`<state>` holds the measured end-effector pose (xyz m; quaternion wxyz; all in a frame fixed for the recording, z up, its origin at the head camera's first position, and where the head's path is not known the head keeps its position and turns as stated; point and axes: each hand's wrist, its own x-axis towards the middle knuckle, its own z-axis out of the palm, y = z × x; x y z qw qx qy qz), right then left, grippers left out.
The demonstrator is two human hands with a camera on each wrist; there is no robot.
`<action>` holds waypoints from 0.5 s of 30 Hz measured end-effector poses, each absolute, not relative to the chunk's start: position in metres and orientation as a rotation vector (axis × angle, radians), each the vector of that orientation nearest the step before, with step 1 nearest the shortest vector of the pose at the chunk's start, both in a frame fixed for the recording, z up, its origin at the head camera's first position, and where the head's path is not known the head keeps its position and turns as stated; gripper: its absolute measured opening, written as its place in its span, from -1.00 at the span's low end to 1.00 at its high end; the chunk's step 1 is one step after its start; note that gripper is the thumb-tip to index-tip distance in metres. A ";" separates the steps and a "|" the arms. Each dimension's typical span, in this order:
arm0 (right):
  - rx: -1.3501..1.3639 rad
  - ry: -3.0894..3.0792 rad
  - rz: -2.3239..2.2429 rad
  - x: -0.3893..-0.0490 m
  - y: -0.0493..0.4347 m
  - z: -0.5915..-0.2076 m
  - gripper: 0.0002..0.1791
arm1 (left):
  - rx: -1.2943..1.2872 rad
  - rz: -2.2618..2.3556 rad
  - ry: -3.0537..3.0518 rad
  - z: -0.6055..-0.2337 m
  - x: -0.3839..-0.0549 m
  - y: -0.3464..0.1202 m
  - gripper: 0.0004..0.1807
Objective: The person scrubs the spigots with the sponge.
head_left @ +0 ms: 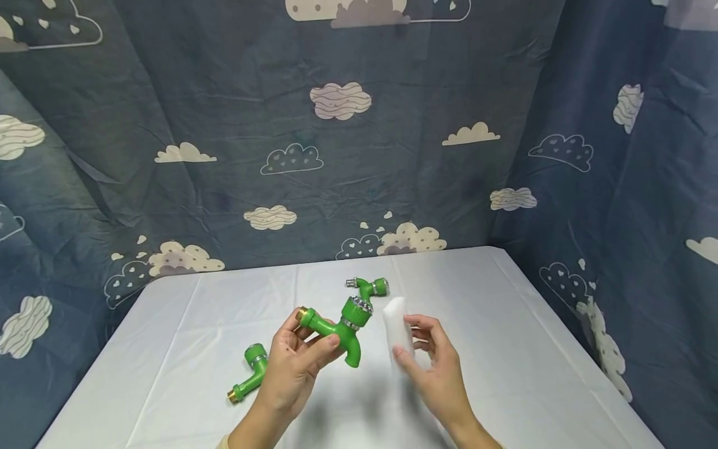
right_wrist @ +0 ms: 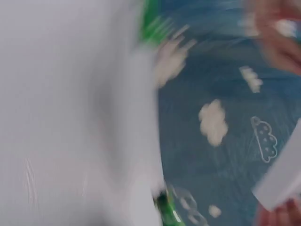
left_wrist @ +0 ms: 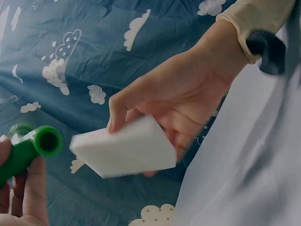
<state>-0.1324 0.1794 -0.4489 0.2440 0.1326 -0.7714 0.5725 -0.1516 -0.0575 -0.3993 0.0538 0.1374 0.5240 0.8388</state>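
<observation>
Above a white-covered bench (head_left: pixel 521 362), a person's left hand (head_left: pixel 294 368) clamps its grip around a green tap (head_left: pixel 343 332); at the tap's 3 o'clock, the right hand (head_left: pixel 434 365) pinches a white block (head_left: pixel 397 333). On the bench, a second tap (head_left: pixel 260 368) lies toward 8 o'clock, a third tap (head_left: pixel 367 289) toward 1 o'clock.

A glossy green tap (head_left: pixel 349 340) with ribbed knob, silvery collar and brass-coloured threaded inlet is being held aloft midway between the left and right edges of a white-covered table (head_left: pixel 521 349), spout pointing down. A white rectangular block (head_left: pixel 397 333) is being gripped near-upright beside it, apart.
</observation>
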 end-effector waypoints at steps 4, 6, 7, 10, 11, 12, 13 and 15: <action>0.277 -2.010 2.380 -0.130 0.185 -0.443 -0.61 | 0.463 2.555 1.550 -0.400 -0.152 -0.059 -0.63; 0.422 -1.947 2.636 -0.128 0.188 -0.443 -0.59 | 0.494 2.523 1.593 -0.402 -0.152 -0.059 -0.65; 0.522 -1.925 2.729 -0.128 0.188 -0.443 -0.57 | 0.504 2.504 1.620 -0.403 -0.152 -0.059 -0.66; 0.765 -1.854 2.918 -0.127 0.189 -0.444 -0.52 | 0.507 2.479 1.687 -0.407 -0.155 -0.057 -0.67; 0.795 -1.842 2.954 -0.127 0.189 -0.444 -0.51 | 0.494 2.487 1.705 -0.408 -0.156 -0.057 -0.67; 0.802 -1.834 2.974 -0.126 0.190 -0.444 -0.51 | 0.472 2.506 1.719 -0.409 -0.158 -0.057 -0.66; 0.789 -1.839 2.972 -0.126 0.190 -0.443 -0.50 | 0.437 2.531 1.729 -0.410 -0.160 -0.057 -0.65; 0.747 -1.839 2.913 -0.126 0.192 -0.442 -0.48 | 0.342 2.590 1.748 -0.411 -0.164 -0.058 -0.64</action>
